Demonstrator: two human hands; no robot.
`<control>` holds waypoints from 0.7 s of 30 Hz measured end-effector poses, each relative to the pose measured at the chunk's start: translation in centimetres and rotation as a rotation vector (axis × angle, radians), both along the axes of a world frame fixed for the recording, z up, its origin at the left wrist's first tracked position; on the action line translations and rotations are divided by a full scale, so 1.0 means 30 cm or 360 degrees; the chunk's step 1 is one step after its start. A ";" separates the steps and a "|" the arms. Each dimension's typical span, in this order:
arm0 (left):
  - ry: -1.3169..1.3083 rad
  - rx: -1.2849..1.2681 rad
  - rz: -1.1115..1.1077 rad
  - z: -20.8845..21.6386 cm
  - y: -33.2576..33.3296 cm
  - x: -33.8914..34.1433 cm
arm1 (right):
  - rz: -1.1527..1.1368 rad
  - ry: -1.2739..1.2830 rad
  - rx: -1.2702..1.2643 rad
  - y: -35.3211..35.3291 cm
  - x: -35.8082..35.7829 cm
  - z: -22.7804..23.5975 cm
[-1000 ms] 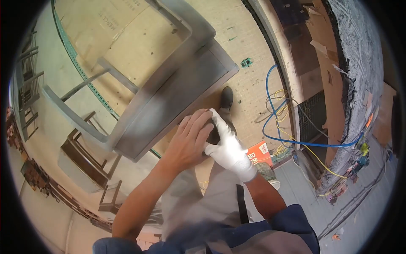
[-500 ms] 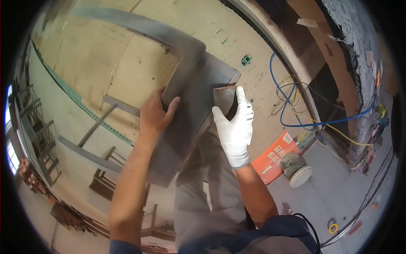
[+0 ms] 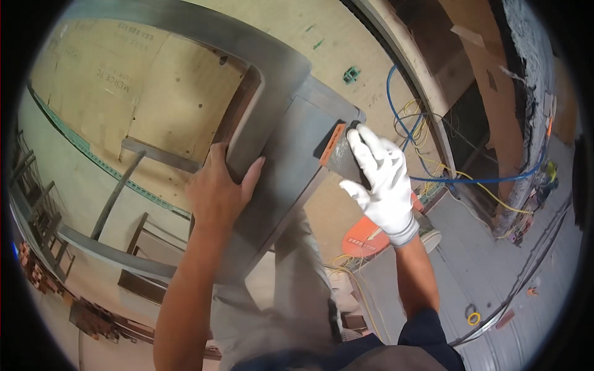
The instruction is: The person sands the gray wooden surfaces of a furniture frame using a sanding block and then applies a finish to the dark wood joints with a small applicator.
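Note:
A grey wooden chair (image 3: 272, 164), tipped over, lies across the middle in front of my legs, its curved frame reaching to the upper left. My bare left hand (image 3: 216, 188) is closed round the edge of a frame piece, thumb on the near side and fingers partly hidden behind it. My right hand (image 3: 385, 179), in a white knitted glove, holds a flat sanding block (image 3: 344, 157) with a grey face and an orange edge. The block is at the right edge of the chair's flat panel; whether it touches I cannot tell.
A blue hose (image 3: 479, 180) and tangled yellow cables lie on the right. An orange printed board (image 3: 366, 238) and a bucket (image 3: 431, 238) stand below my right hand. A small green plastic piece (image 3: 351, 75) lies farther off. Several dark chair frames (image 3: 141, 285) stand at the left.
My right hand has moved right with the sanding block, which has tilted and shows its orange edge. My left hand keeps its hold on the chair. The whole view has shifted.

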State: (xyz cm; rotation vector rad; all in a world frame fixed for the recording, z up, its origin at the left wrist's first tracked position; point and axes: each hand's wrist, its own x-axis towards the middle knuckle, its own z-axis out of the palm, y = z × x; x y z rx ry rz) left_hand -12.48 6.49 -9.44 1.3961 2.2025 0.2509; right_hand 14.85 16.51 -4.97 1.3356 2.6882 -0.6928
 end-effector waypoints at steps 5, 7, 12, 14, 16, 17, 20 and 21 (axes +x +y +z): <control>-0.0021 -0.0001 0.0035 -0.022 0.019 0.008 | 0.0109 0.0023 0.0005 0.063 -0.043 -0.027; -0.0070 0.0016 0.0030 -0.016 -0.010 0.019 | 0.0071 -0.0064 -0.0066 0.033 -0.002 -0.010; 0.0006 -0.0074 0.0052 -0.007 0.010 -0.002 | 0.0054 -0.0023 -0.0129 0.052 -0.033 0.017; 0.0005 -0.0037 0.0024 0.005 0.004 0.004 | 0.0073 0.0029 -0.0143 0.059 -0.001 0.010; -0.0099 0.0040 0.0053 -0.026 0.005 0.036 | 0.0047 0.0183 -0.0100 0.037 0.008 -0.050; -0.0113 0.0012 0.0033 -0.023 -0.006 0.029 | 0.0062 0.0138 -0.0187 0.039 -0.033 -0.038; 0.0101 -0.0025 0.0059 -0.048 0.005 -0.010 | -0.0001 0.0192 -0.0090 0.069 -0.080 -0.040; 0.0109 -0.0030 0.0030 -0.035 -0.013 -0.008 | -0.0030 0.0200 -0.0095 0.033 -0.078 -0.016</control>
